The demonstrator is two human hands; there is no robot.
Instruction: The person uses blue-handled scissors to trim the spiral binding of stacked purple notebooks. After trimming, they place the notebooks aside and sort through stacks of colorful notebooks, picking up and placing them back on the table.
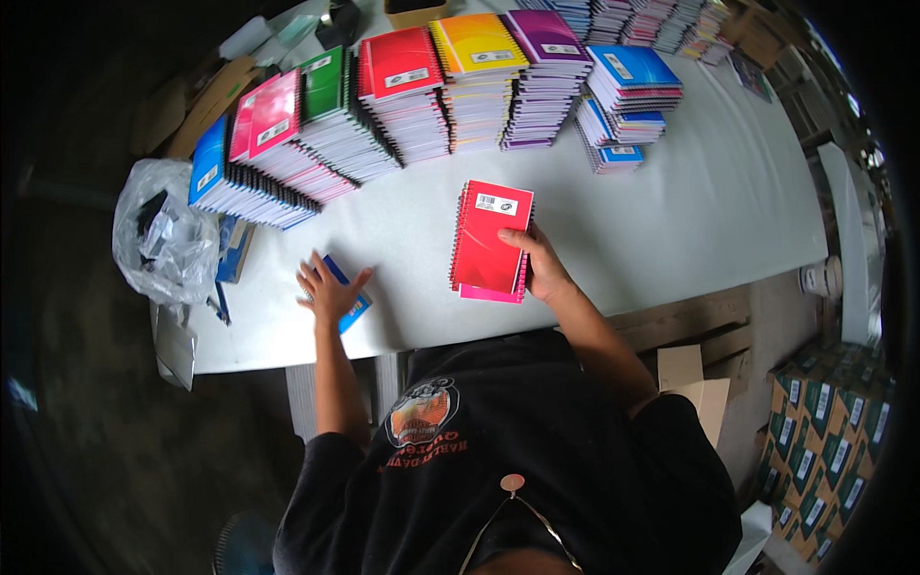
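My right hand (540, 259) grips a small stack of spiral notebooks above the table, thumb on the front cover. On top is a red notebook (491, 235) with a white label, and the edge of a pink notebook (491, 293) sticks out beneath it. To the left, my left hand (329, 290) has its fingers spread over a blue notebook (356, 312) lying near the table's front edge. The hand partly hides this notebook; whether it touches the cover I cannot tell.
Tall notebook stacks curve along the far side: blue (208, 168), pink (272, 120), green (324, 84), red (401, 63), yellow (478, 43) and purple (546, 36). Mixed stacks (632, 72) stand right. A clear plastic bag (165, 240) sits at the left edge; patterned boxes (829, 450) are lower right.
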